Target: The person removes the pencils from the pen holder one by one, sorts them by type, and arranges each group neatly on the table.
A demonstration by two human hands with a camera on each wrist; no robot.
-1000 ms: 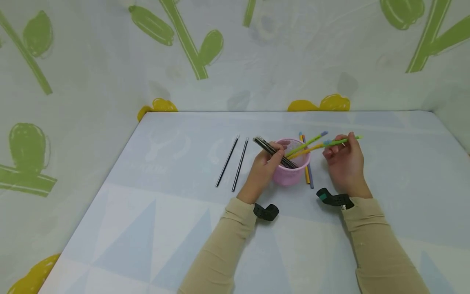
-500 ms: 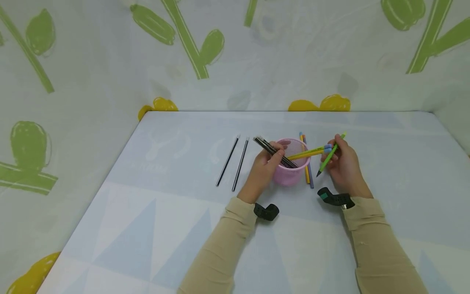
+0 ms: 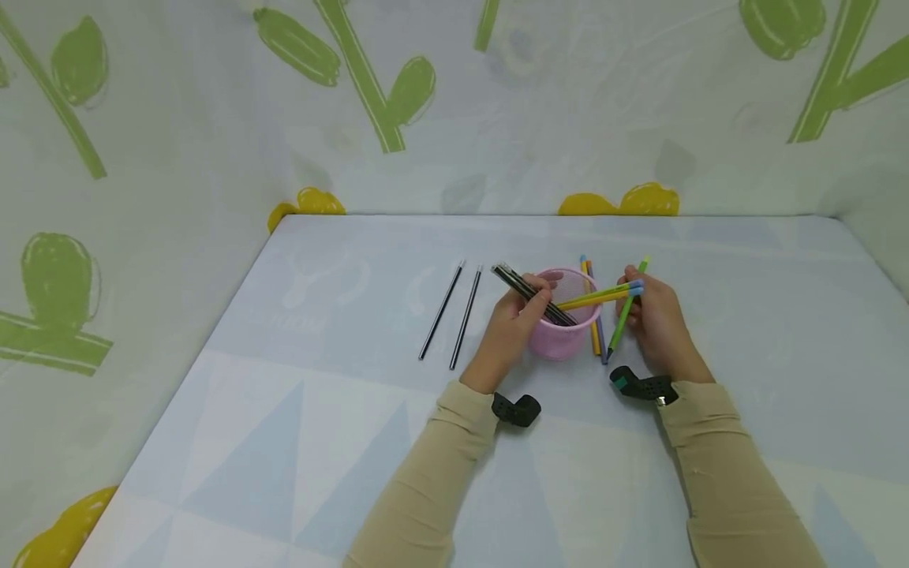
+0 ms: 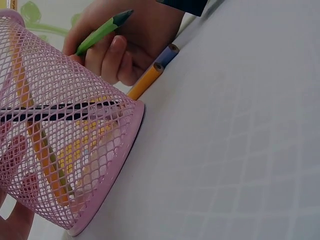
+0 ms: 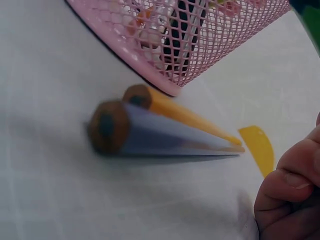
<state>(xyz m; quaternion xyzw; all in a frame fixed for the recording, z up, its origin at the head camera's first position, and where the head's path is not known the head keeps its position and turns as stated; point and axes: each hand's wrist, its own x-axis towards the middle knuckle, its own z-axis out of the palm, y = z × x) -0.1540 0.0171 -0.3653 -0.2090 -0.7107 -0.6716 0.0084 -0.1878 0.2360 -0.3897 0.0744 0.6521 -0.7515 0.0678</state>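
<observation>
My left hand (image 3: 506, 325) grips the pink mesh pencil cup (image 3: 557, 344) by its left side, thumb near the rim. Several black pencils (image 3: 517, 284) lean out of the cup to the left, by that thumb. A yellow pencil (image 3: 604, 297) and a green one with blue-tipped ends lean out to the right. My right hand (image 3: 660, 327) pinches a bright green pencil (image 3: 621, 323), its dark point (image 4: 123, 18) downward. Below it a yellow pencil (image 5: 185, 115) and a violet pencil (image 5: 170, 131) lie side by side along the cup's right.
Two black pencils, one (image 3: 442, 309) left of the other (image 3: 465, 317), lie on the pale patterned table (image 3: 319, 315) left of the cup. A white wall with green plant prints (image 3: 454, 118) rises behind the table.
The green pencil in my right hand has swung from nearly level to point-down, and that hand has moved left. A green pencil in the cup has dropped lower, alongside the yellow one.
</observation>
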